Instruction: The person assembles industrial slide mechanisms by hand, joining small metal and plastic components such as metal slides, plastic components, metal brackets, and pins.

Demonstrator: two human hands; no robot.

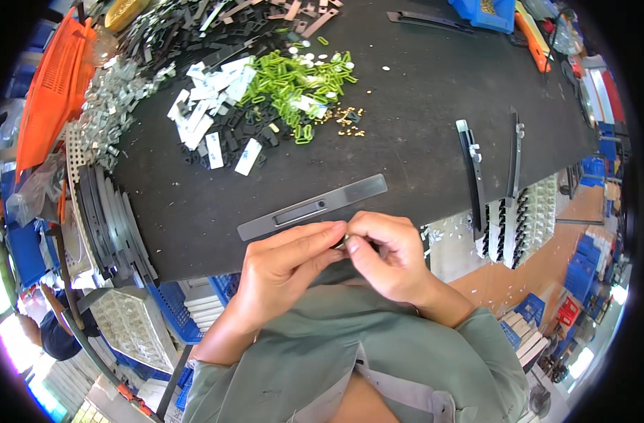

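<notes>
My left hand and my right hand meet at the table's near edge, fingertips pinched together. Whatever small piece lies between them is mostly hidden by the fingers. Just beyond the hands rests a long dark grey plastic strip with a recessed slot, lying aslant on the black tabletop. Farther off are heaps of small parts: bright green oval rings, white rectangular pieces, black clips and tiny brass-coloured bits.
Small metal pieces heap up at the left, near an orange basket. Grey strips are stacked along the left edge. Two narrow dark strips with clips lie at the right. A blue bin and an orange-handled tool sit at far right.
</notes>
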